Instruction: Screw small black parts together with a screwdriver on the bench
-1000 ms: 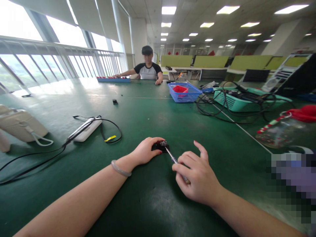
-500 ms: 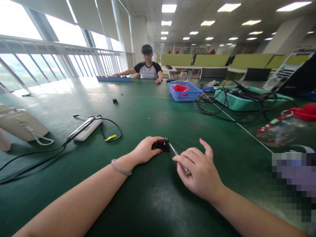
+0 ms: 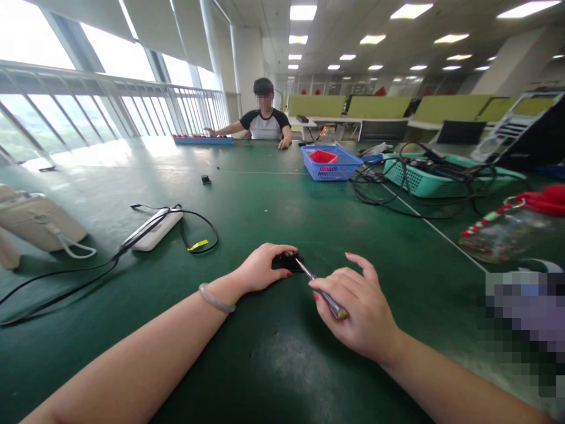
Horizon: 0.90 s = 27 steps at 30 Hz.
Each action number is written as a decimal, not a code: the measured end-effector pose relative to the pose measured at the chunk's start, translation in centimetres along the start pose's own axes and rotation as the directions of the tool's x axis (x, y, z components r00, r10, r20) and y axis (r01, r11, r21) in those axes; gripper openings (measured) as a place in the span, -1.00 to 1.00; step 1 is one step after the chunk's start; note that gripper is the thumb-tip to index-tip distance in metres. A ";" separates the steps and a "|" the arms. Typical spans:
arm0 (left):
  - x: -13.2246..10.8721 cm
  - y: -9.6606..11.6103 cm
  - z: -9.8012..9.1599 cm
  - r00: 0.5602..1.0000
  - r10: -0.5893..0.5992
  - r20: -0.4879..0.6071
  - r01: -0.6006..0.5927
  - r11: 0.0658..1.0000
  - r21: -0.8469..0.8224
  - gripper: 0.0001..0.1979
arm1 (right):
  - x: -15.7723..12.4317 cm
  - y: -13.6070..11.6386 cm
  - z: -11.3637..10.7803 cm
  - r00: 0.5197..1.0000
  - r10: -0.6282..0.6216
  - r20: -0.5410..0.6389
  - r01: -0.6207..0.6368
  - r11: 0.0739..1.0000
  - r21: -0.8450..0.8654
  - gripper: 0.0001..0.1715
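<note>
My left hand (image 3: 260, 268) rests on the green table (image 3: 273, 212) with its fingers curled over a small black part (image 3: 286, 261), pinning it down. My right hand (image 3: 357, 309) pinches a thin metal screwdriver (image 3: 318, 288) between thumb and fingers. The tool's tip touches the top of the black part, just right of my left fingertips. A clear bracelet sits on my left wrist (image 3: 215, 299).
A white device with a black cable (image 3: 152, 231) lies left of my hands, a beige case (image 3: 37, 222) farther left. A blue basket (image 3: 330, 164), a teal tray with cables (image 3: 432, 176) and a red-capped jar (image 3: 512, 227) stand right. Another person (image 3: 263, 121) sits at the far end.
The screwdriver's tip has shifted slightly on the black part, and my right hand has dropped a little and turned the handle. My left hand has stayed on the part.
</note>
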<state>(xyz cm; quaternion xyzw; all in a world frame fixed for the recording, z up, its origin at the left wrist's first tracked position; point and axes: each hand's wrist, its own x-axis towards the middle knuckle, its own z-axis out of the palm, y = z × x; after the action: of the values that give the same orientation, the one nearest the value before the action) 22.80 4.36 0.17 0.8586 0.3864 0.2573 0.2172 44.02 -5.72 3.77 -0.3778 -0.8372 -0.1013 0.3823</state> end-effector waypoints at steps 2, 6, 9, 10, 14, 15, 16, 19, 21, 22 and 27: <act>0.0 0.0 0.0 1.000 -0.002 -0.007 0.002 1.000 -0.001 -0.46 | 0.0 0.0 0.1 1.000 0.000 0.022 0.000 1.000 -0.002 -0.89; 0.0 -0.2 0.1 1.000 0.004 -0.004 -0.004 1.000 0.014 -0.48 | 0.0 0.6 0.4 0.997 0.073 0.007 -0.072 0.996 -0.059 -0.89; 0.0 -0.1 0.0 1.000 0.008 0.004 -0.008 1.000 0.020 -0.49 | 0.0 0.9 0.4 0.992 0.120 -0.040 -0.124 0.986 -0.113 -0.91; -0.1 0.0 0.0 1.000 0.006 0.006 -0.006 1.000 0.019 -0.49 | 0.1 0.9 0.3 0.991 0.125 -0.057 -0.131 0.983 -0.125 -0.92; 0.0 0.2 -0.1 1.000 -0.014 0.011 0.014 1.000 0.012 -0.49 | 0.1 0.3 -0.2 0.993 0.084 -0.085 -0.093 0.990 -0.110 -0.94; 0.0 0.3 -0.1 1.000 -0.017 0.011 0.017 1.000 0.011 -0.49 | 0.0 0.1 -0.3 0.994 0.070 -0.080 -0.078 0.992 -0.096 -0.94; 0.0 0.3 -0.1 1.000 -0.019 0.009 0.019 1.000 0.011 -0.48 | 0.0 0.0 -0.3 0.996 0.061 -0.071 -0.067 0.995 -0.079 -0.93; 0.0 0.3 -0.1 1.000 -0.022 -0.003 0.022 1.000 0.016 -0.48 | -0.1 0.3 0.1 0.992 0.121 -0.038 -0.121 0.993 0.002 -0.92; 0.0 0.2 -0.1 0.999 -0.030 -0.011 0.030 0.999 0.019 -0.49 | -0.2 1.0 0.6 0.965 0.262 -0.016 -0.260 0.961 0.096 -0.90; 0.0 0.2 -0.1 0.999 -0.036 -0.013 0.036 0.999 0.021 -0.51 | -0.3 1.5 0.9 0.937 0.350 0.002 -0.346 0.925 0.154 -0.88; 0.0 0.2 -0.2 0.999 -0.051 0.009 0.051 0.998 0.039 -0.54 | -0.5 4.3 2.2 0.731 0.655 0.190 -0.644 0.571 0.509 -0.70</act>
<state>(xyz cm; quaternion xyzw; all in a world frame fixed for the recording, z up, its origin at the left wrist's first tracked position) 22.82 4.32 0.41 0.8539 0.4120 0.2399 0.2088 46.02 -2.01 1.41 -0.5322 -0.6284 0.2838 0.4912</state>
